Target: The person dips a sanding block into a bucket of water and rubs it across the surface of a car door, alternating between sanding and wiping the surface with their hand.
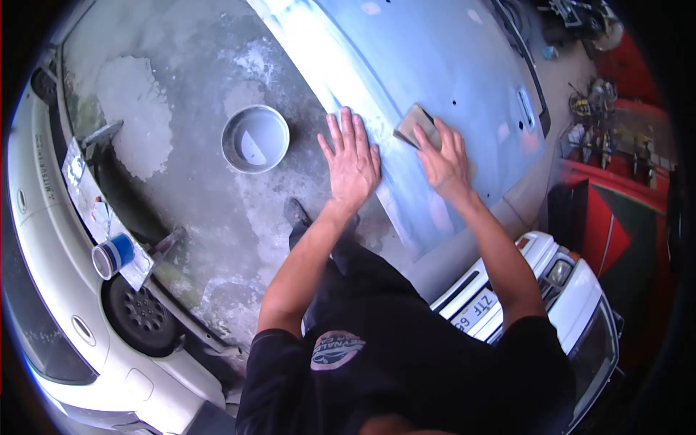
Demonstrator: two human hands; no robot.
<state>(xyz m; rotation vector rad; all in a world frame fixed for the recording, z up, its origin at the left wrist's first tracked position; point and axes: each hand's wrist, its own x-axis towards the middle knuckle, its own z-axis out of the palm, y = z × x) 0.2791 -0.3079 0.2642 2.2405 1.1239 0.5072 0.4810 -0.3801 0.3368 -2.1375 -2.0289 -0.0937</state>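
A large pale blue car panel [435, 65] with pinkish patches and small dark holes fills the upper right. On its left edge lies my left hand [354, 163], fingers spread and holding nothing. My right hand [444, 159] presses a tan and dark sanding block or folded pad [418, 125] against the panel's surface, with fingers over its right side. To the left of my left hand, a round grey bucket [255, 139] with cloudy liquid in it stands on the concrete floor.
A light-coloured car [72, 304] stands at the left, beside a bench [134, 270] bearing a blue-labelled can [114, 256]. A white vehicle [536, 290] is at the lower right. Red shelving [616, 177] with tools stands at the far right.
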